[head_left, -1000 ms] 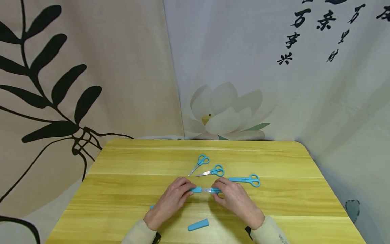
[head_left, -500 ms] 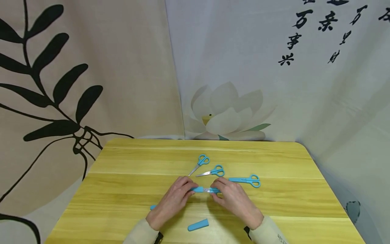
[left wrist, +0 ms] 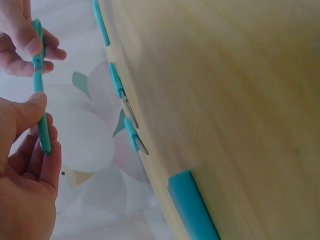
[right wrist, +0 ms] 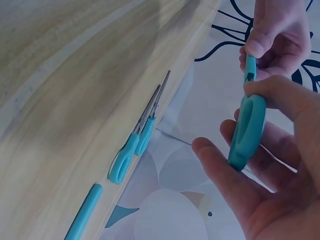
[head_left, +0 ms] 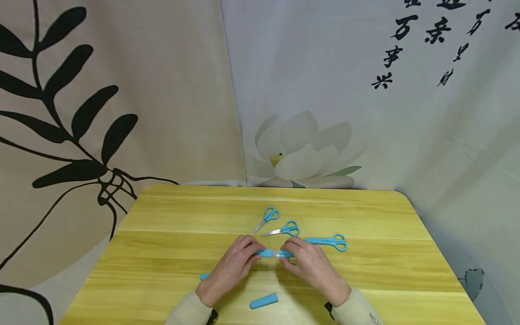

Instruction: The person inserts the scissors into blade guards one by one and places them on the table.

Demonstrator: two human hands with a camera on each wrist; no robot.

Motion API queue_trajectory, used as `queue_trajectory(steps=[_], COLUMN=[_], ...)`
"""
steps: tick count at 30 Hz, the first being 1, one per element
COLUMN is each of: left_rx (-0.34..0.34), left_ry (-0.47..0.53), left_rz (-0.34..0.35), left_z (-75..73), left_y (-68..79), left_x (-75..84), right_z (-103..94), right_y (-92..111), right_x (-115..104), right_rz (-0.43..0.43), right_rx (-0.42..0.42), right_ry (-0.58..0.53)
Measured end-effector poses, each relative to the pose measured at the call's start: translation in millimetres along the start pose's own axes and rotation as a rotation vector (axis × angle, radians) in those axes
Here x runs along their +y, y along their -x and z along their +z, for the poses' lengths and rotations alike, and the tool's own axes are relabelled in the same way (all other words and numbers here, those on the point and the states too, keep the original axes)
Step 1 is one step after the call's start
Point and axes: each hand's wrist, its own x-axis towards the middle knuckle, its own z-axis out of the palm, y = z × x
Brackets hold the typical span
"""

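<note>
Here's the left hand (head_left: 231,266), thumb and fingers pinched on a blue blade sheath (head_left: 266,253), and facing it the right hand (head_left: 313,266), clamped on the handles of blue-handled scissors (head_left: 285,254) — a short stretch of bare blade shows between, the rest running into the sheath. All of it is held over the wooden tabletop (head_left: 365,280). Just beyond the hands lie two unsheathed scissors, the nearer pair (head_left: 290,228) and the farther pair (head_left: 271,213), tips pointing leftward. Past the right knuckles, there's a sheathed pair (head_left: 328,241). Toward the person, between the forearms — a loose sheath (head_left: 264,300); another blue piece (head_left: 204,276) peeks out, partly hidden by the left hand.
</note>
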Motion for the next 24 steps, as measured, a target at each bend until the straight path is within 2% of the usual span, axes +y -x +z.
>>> queue_trajectory(steps=[8, 24], left_rx=[0.001, -0.008], left_ry=[0.008, -0.003], left_rz=[-0.006, 0.026], left_z=[1.8, 0.6], left_y=[0.0, -2.9], left_x=[0.0, 0.9], right_z=[3.0, 1.0], right_y=[1.6, -1.9], right_x=[0.9, -0.1], right_rz=[-0.013, -0.017], right_rx=[0.000, -0.007], right_ry=[0.012, 0.027])
